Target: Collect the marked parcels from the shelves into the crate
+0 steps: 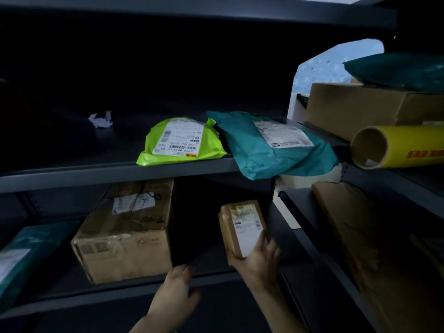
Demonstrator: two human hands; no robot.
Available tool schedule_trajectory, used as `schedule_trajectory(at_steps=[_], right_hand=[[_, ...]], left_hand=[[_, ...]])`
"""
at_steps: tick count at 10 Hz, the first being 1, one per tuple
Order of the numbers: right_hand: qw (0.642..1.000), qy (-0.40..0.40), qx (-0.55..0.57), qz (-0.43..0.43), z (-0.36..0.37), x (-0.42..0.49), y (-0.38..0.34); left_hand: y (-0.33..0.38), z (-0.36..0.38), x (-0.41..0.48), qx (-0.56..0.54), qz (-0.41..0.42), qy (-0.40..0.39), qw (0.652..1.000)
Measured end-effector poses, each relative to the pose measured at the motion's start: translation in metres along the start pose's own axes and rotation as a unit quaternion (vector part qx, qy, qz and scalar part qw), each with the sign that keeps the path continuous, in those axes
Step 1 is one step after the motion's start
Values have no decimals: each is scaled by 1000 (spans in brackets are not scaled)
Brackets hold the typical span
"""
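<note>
At five o'clock from the centre of the view, the right hand grasps a small brown parcel from below. Its fingers wrap the parcel's near end, and the white label faces the camera. The parcel is held tilted, just in front of the opening above the lower shelf.

At six o'clock, the left hand grasps nothing. Its fingers are loosely extended toward the front lip of the lower shelf; contact with the lip cannot be determined.

Between the two hands and slightly beyond them stands a black box. A large cardboard box stands against it at seven o'clock. At eight o'clock a teal mailer lies at the frame edge.

On the middle shelf, near the centre, a lime-green mailer lies touching a second teal mailer; the latter overhangs the shelf's front edge. Crumpled white paper lies at ten o'clock.

At three o'clock a yellow roll rests in front of a brown carton.
</note>
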State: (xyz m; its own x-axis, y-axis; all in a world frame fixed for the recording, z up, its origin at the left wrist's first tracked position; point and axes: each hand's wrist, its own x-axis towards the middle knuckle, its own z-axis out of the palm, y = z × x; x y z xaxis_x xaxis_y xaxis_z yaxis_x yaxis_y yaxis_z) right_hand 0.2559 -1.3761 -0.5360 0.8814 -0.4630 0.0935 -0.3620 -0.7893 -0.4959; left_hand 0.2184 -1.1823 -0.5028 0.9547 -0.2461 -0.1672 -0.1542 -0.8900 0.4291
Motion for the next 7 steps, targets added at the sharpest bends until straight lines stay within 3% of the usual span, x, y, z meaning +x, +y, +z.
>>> schedule_trajectory(at_steps=[2, 4, 6, 7], right_hand=[[1000, -3, 18, 0, 17, -17, -24], [995, -80, -58, -8, 21, -2, -59], [985, -162, -52, -27, -3, -11, -59], [987, -129, -38, -92, -32, -31, -54]], left_hand=[[2, -5, -4, -8, -8, 13, 1000], [-17, -18, -14, 0, -22, 21, 1000], [-19, -32, -26, -18, -35, 25, 999], [-8, -47, -36, -25, -42, 24, 999]])
